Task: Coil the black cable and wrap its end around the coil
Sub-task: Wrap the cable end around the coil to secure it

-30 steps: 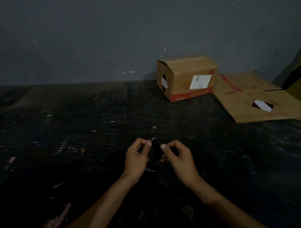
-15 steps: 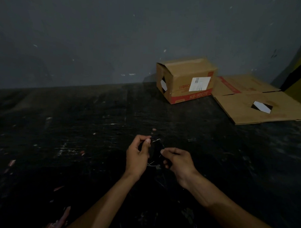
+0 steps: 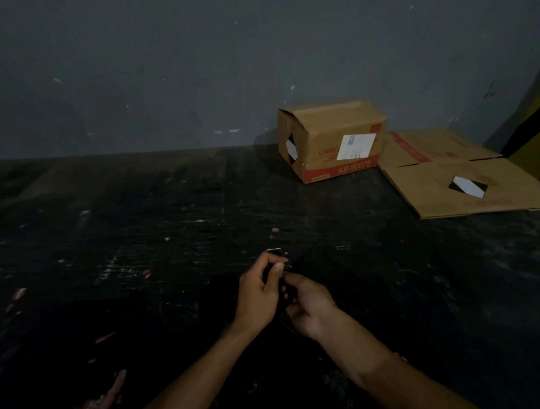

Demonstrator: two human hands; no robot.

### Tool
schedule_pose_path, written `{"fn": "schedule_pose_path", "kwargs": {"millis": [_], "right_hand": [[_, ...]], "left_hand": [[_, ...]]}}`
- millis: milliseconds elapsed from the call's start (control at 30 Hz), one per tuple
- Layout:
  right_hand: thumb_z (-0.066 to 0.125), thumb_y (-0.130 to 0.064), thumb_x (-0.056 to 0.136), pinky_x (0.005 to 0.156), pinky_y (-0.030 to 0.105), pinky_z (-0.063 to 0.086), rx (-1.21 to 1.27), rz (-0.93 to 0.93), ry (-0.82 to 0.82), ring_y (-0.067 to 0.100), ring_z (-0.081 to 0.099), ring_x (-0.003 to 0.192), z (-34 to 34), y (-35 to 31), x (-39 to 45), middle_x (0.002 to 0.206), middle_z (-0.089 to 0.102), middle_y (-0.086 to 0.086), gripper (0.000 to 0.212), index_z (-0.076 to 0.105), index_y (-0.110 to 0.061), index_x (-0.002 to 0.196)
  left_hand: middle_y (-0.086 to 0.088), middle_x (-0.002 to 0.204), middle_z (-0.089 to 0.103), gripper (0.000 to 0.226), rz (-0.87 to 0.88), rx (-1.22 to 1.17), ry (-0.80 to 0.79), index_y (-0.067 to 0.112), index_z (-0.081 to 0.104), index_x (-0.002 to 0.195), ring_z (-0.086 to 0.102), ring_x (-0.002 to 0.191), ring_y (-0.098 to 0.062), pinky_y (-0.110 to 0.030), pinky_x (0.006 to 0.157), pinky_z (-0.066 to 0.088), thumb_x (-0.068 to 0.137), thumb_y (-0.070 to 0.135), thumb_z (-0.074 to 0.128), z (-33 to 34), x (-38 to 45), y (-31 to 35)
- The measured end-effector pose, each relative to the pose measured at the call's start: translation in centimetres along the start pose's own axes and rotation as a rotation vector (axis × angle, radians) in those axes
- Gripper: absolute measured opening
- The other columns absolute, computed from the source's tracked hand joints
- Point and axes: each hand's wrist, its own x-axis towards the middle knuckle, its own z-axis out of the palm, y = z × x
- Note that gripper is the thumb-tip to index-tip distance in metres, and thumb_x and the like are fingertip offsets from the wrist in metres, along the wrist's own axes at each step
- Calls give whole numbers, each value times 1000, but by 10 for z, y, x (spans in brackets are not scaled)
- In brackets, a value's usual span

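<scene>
The black cable [image 3: 274, 251] is a small dark bundle held between both hands above the dark table; only a pale glint of it shows above the fingers, and most of it is lost against the black surface. My left hand [image 3: 258, 292] grips the bundle with thumb and fingers curled round it. My right hand [image 3: 309, 306] sits just right of and below the left, fingers curled in towards the bundle and pinching a part of the cable. The two hands touch each other.
A cardboard box [image 3: 332, 139] stands at the back against the grey wall. Flattened cardboard [image 3: 465, 174] lies to its right. The dark table [image 3: 139, 230] is scuffed, with small pale scraps scattered on it.
My right hand has dropped lower and closer to the left hand, and the two now overlap. The visible loop of cable has shrunk to a small glint above the left fingers.
</scene>
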Motion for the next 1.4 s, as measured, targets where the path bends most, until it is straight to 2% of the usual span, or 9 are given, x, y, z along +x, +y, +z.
{"fn": "schedule_pose_path", "kwargs": {"millis": [100,200,433,633,733,900,1033,1233,1400], "right_hand": [[57,-4,89,60,26,46,83,34,-53,15,53,62,-3,3,3,65,66,6,19,72,-8,78],[51,-3,92,70,30,46,114,43,-68,18,55,69,-4,4,6,76,64,10,22,69,-6,81],[48,-8,94,100,47,47,79,57,-10,31,64,98,-10,10,15,99,70,18,23,70,-7,90],[49,-8,95,99,49,49,63,36,20,34,65,102,-12,12,15,102,71,21,22,69,-3,98],[46,-6,95,82,41,54,55,17,37,29,65,85,-15,13,17,90,69,17,23,68,-4,89],[42,-3,96,56,28,46,12,-61,29,18,53,60,-18,15,17,69,60,10,27,63,-6,78],[45,-4,96,57,25,46,-72,-89,2,16,56,61,-20,12,19,71,62,8,20,63,-7,87],[55,2,91,53,23,44,-150,-83,-34,14,53,60,-23,14,13,72,61,9,14,53,-11,87],[57,0,90,60,25,46,-345,-299,-31,15,55,65,-26,15,11,74,63,8,12,62,-11,87]], "left_hand": [[4,83,67,15,-9,-5,-23,21,61,97,63,72,-3,-17,61,50,97,13,49,-2,-3,-1],[3,85,64,13,-32,25,-40,29,51,100,62,74,-8,-25,65,54,98,16,49,-2,-4,-4],[0,96,59,19,-138,60,-74,21,31,104,61,86,-9,-19,69,48,98,16,48,3,-2,0],[-6,110,61,26,-353,44,-80,22,29,112,63,94,-17,-28,79,49,98,25,50,11,-2,-4],[-8,102,66,30,-512,16,-97,16,36,115,63,87,-15,-26,74,48,96,31,54,11,2,-9],[0,68,68,25,-632,-104,-179,17,70,77,60,62,-11,-24,54,41,95,29,58,6,8,-12],[1,61,68,18,-686,-301,-68,13,69,76,61,60,-14,-25,56,46,92,17,63,6,8,-10],[-6,68,59,18,-608,-284,63,11,59,74,53,62,-15,-28,60,45,91,5,61,8,3,-18],[-7,78,63,7,-604,-295,88,11,61,89,55,66,-15,-25,60,48,89,4,64,4,-2,-26]]}}
